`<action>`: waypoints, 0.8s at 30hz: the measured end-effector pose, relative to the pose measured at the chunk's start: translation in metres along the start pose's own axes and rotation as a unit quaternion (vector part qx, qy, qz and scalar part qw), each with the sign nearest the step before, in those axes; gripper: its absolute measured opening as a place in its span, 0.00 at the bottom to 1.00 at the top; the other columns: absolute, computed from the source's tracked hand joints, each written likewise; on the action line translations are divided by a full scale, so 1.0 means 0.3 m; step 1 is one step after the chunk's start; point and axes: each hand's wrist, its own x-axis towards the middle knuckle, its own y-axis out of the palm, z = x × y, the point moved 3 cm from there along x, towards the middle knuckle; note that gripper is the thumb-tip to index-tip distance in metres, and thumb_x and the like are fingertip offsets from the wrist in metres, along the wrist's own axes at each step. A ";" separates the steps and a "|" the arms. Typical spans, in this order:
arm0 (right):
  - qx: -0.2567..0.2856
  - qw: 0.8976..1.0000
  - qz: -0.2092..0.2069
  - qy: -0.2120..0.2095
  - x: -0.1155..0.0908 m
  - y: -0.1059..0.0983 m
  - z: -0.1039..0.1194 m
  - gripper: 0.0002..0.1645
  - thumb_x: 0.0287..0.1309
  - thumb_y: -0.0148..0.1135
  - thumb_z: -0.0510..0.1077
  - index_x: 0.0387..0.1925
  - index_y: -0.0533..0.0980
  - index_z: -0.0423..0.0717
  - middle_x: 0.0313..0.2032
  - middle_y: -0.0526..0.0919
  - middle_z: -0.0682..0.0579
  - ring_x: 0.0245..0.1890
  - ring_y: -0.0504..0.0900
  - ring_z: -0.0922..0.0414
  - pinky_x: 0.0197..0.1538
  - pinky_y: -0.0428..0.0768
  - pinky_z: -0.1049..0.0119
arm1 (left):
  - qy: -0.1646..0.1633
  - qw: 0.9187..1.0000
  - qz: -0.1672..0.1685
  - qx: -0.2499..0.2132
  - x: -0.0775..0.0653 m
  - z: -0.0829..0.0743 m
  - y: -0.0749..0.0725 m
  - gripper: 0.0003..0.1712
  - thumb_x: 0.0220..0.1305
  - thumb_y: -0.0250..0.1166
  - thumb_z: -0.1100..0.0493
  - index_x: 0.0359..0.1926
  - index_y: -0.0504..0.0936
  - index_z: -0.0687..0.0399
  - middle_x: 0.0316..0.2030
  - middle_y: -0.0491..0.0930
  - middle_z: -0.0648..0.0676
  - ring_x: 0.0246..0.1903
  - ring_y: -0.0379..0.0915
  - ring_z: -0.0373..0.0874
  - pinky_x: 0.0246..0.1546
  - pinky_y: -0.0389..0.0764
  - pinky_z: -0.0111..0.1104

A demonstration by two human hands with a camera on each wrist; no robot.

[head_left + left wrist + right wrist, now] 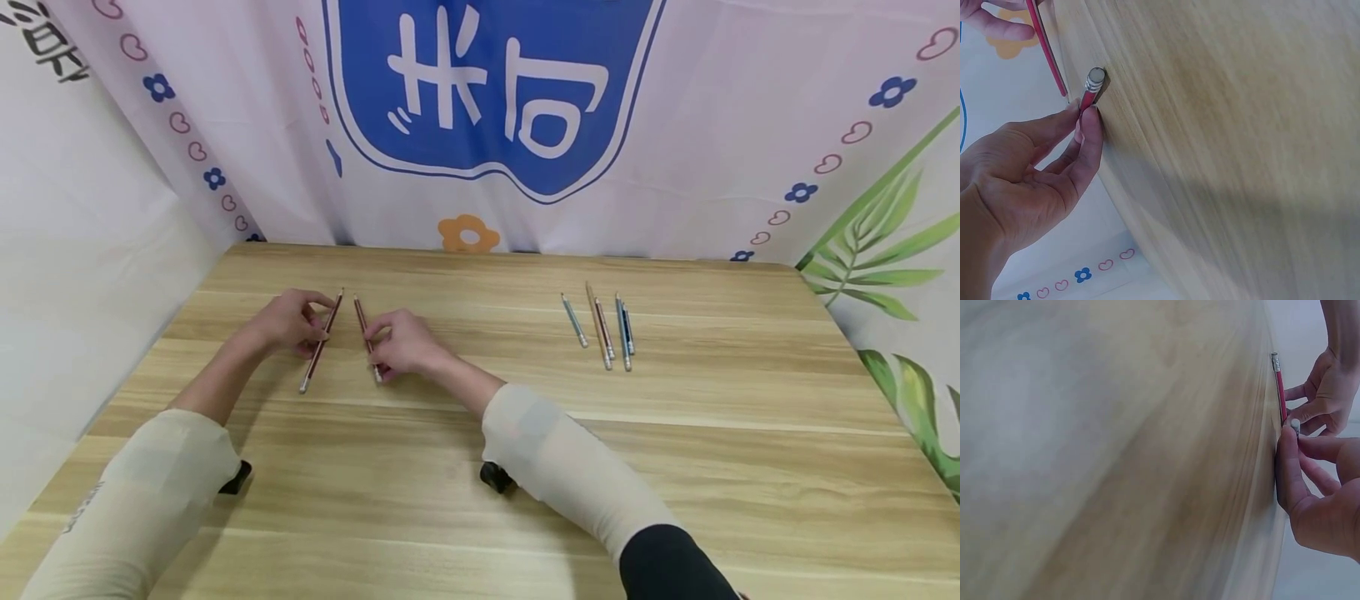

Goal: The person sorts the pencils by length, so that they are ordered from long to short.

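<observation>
Left hand pinches a red pencil, right hand another pencil, both grips fingertip-narrow; I'd guess light, stiff, best held mid-barrel.

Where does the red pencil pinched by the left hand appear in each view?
Head: red pencil left of centre, slanting.
Left wrist: upper left, seen nearly end-on.
Right wrist: upper right, beyond the nearer right hand.
Shared landmark: the left hand itself.

Two pencils left of pencil cluster
</observation>
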 end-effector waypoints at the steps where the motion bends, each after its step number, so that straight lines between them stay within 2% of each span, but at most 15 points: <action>1: -0.001 1.000 -0.002 0.000 0.003 0.002 0.001 0.22 0.59 0.65 0.22 0.55 0.78 0.30 0.32 0.86 0.38 0.22 0.81 0.55 0.26 0.89 0.65 | 0.000 1.000 0.000 0.000 0.000 -0.001 0.000 0.34 0.66 0.63 0.78 0.69 0.62 0.81 0.33 0.76 0.63 0.24 0.80 0.46 0.27 0.91 0.38; 12: -0.014 1.000 -0.022 0.002 0.016 0.010 0.005 0.21 0.58 0.66 0.22 0.54 0.81 0.32 0.29 0.85 0.43 0.20 0.81 0.57 0.25 0.88 0.65 | -0.001 1.000 0.000 -0.002 0.001 -0.003 0.001 0.34 0.65 0.63 0.78 0.70 0.62 0.81 0.33 0.75 0.63 0.24 0.80 0.47 0.27 0.91 0.39; 24: -0.068 0.997 -0.028 -0.020 0.017 0.018 0.011 0.20 0.59 0.68 0.25 0.53 0.83 0.34 0.27 0.87 0.47 0.14 0.79 0.59 0.23 0.87 0.66 | -0.006 1.000 -0.002 -0.001 0.001 -0.003 0.002 0.34 0.66 0.64 0.77 0.70 0.62 0.80 0.34 0.75 0.63 0.25 0.80 0.46 0.28 0.91 0.38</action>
